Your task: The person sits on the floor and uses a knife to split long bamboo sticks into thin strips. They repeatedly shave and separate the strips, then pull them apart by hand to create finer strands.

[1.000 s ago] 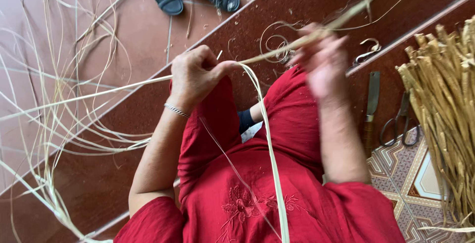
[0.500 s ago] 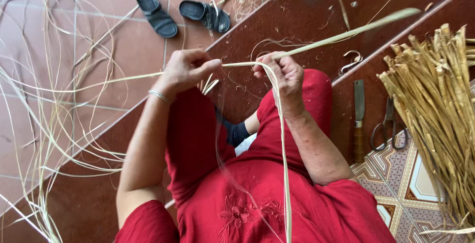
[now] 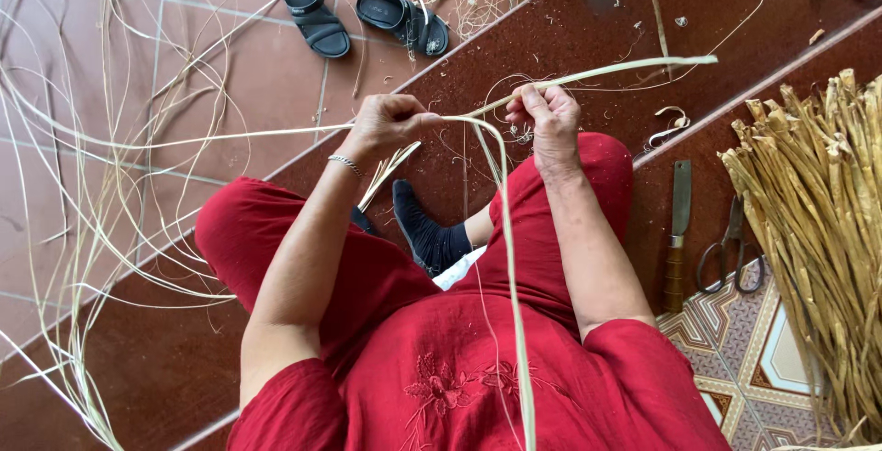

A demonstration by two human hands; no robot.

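Observation:
I sit on a dark red step in red clothes, knees apart, one foot in a dark sock (image 3: 424,231). My left hand (image 3: 390,125) is closed on a thin pale strip (image 3: 230,135) that runs off to the left. My right hand (image 3: 542,113) pinches a thicker pale green reed (image 3: 614,70) that points up and to the right. Between the two hands the reed splits; a long strip (image 3: 512,267) curves down over my lap to the bottom edge.
A knife with a wooden handle (image 3: 678,235) and scissors (image 3: 730,249) lie on the step at my right. A big bundle of dry reeds (image 3: 822,231) stands at the far right. Two black sandals (image 3: 358,17) lie on the tiled floor. Loose strips (image 3: 92,194) sprawl at left.
My knees have dropped and spread, and both hands have moved lower and nearer together. The reed's free end now points less steeply to the right.

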